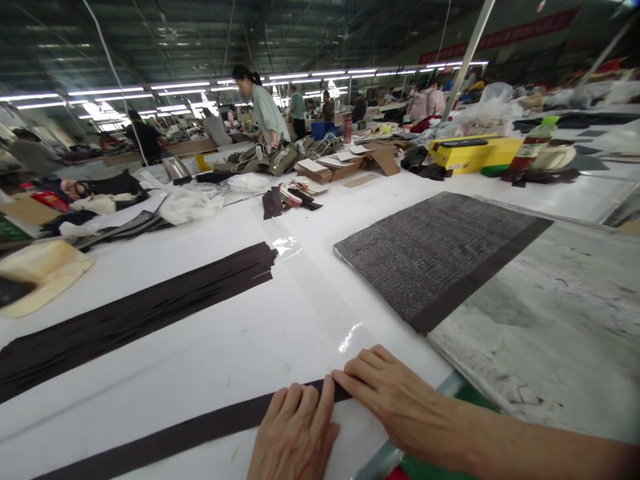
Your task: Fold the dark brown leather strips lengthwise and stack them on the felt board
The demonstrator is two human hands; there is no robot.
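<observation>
A long, narrow dark fabric strip (190, 432) lies across the white tabletop in front of me. My left hand (295, 430) rests over it near its right end, fingers stretched out and lying along it. At that same end is my right hand (395, 393), its fingers bent and close together, with the tips on the strip; its thumb is mostly hidden. The two hands nearly touch at the fingertips. Farther back on the left lies a pile of similar dark strips (145, 307), loosely stacked.
To the right, a grey board (540, 327) carries a dark textured sheet (440, 247) with a plain dark band. Behind are a white cap (43, 273), cardboard pieces (335, 163), a yellow box (475, 153), a bottle (531, 150) and plastic bags. A person (265, 110) stands beyond the table.
</observation>
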